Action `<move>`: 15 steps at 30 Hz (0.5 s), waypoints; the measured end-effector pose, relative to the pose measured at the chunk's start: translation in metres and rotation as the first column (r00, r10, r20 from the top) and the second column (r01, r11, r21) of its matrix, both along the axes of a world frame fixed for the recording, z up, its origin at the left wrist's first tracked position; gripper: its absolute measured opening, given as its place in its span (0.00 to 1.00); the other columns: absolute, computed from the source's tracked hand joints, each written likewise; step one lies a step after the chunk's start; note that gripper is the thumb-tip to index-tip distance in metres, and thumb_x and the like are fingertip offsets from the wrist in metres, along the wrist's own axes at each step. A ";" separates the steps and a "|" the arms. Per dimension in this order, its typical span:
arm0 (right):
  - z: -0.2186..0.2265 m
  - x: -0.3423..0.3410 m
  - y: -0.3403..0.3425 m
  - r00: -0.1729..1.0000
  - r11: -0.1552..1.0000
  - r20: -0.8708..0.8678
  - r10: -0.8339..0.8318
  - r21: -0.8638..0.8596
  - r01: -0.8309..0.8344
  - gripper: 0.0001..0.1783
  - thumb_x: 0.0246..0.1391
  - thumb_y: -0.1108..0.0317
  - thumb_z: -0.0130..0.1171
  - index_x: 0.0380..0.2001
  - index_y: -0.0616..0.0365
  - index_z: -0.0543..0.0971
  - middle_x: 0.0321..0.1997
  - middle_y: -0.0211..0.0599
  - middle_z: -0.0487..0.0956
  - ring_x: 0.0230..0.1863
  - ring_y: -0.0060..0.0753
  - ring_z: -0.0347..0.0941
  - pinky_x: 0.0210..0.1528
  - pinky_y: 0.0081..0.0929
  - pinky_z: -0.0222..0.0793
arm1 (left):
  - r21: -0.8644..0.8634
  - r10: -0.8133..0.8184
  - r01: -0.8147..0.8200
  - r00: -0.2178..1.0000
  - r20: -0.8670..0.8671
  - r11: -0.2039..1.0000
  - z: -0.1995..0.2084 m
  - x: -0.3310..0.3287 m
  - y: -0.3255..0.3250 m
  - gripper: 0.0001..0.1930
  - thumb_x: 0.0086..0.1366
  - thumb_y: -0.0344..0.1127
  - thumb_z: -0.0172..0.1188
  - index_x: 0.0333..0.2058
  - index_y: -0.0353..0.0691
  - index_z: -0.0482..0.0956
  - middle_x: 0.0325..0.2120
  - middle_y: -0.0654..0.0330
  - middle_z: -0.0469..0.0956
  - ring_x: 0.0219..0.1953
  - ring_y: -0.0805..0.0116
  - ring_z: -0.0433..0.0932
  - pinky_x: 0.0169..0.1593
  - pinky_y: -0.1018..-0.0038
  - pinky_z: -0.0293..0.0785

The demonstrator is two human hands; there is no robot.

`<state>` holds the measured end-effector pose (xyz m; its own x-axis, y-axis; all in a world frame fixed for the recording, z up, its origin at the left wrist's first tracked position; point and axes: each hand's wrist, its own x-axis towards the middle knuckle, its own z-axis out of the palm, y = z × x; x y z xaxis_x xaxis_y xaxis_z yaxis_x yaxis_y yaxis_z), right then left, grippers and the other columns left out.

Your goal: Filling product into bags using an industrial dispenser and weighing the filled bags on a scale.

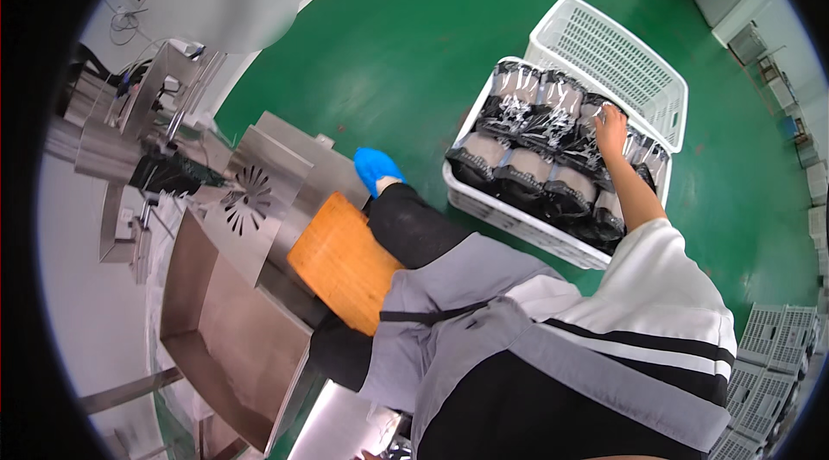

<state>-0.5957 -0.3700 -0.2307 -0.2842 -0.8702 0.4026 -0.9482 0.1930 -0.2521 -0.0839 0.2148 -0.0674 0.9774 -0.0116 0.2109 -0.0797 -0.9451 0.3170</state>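
Observation:
My right hand [610, 130] reaches out to the right, into a white plastic crate [518, 222]. Its fingers are bent round the top of a clear-and-black plastic package [592, 105] in the far row. Several similar packages [525, 168] stand in rows in the crate, with pale contents under shiny film and black sides. At the lower edge, beside a bright metal surface [341, 425], only a sliver of my left hand [370, 455] shows. Its fingers are mostly cut off, so its grip is hidden.
A second white crate [604, 54] stands against the far side of the filled one. To my left are a steel machine with a slotted disc [247, 201], a deep steel tray [233, 335] and a wooden board [345, 261]. Grey crates [768, 365] are stacked at right.

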 end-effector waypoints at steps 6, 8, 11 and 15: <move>0.019 -0.093 -0.083 0.977 0.971 0.212 -0.024 0.239 -0.028 0.14 0.44 0.61 0.64 0.35 0.55 0.83 0.24 0.39 0.80 0.27 0.34 0.76 0.33 0.31 0.69 | 0.235 0.005 0.039 0.983 -0.185 0.971 -0.079 0.004 0.070 0.32 0.54 0.37 0.64 0.59 0.44 0.66 0.34 0.50 0.81 0.32 0.51 0.80 0.41 0.61 0.76; 0.010 -0.117 -0.090 0.941 0.984 0.337 0.042 0.147 -0.097 0.12 0.44 0.61 0.64 0.27 0.60 0.84 0.19 0.39 0.80 0.22 0.28 0.75 0.28 0.29 0.67 | 0.262 -0.019 0.063 0.986 -0.167 0.963 -0.084 -0.001 0.067 0.26 0.56 0.39 0.63 0.53 0.41 0.68 0.33 0.48 0.80 0.32 0.50 0.79 0.40 0.61 0.75; -0.008 -0.112 -0.104 0.928 0.987 0.372 0.018 0.140 -0.075 0.15 0.45 0.56 0.64 0.27 0.59 0.83 0.23 0.45 0.79 0.26 0.38 0.77 0.32 0.34 0.69 | 0.321 -0.059 0.093 0.992 -0.114 0.943 -0.078 -0.011 0.062 0.19 0.59 0.42 0.60 0.44 0.36 0.71 0.32 0.47 0.78 0.33 0.49 0.77 0.39 0.61 0.74; -0.068 -0.072 -0.125 0.977 0.981 0.213 0.015 0.188 -0.055 0.21 0.52 0.51 0.55 0.26 0.62 0.80 0.26 0.51 0.78 0.30 0.51 0.75 0.35 0.41 0.67 | 0.419 -0.073 0.080 0.997 -0.032 0.905 -0.063 -0.046 0.069 0.19 0.63 0.45 0.57 0.32 0.30 0.76 0.30 0.44 0.75 0.34 0.48 0.75 0.38 0.60 0.73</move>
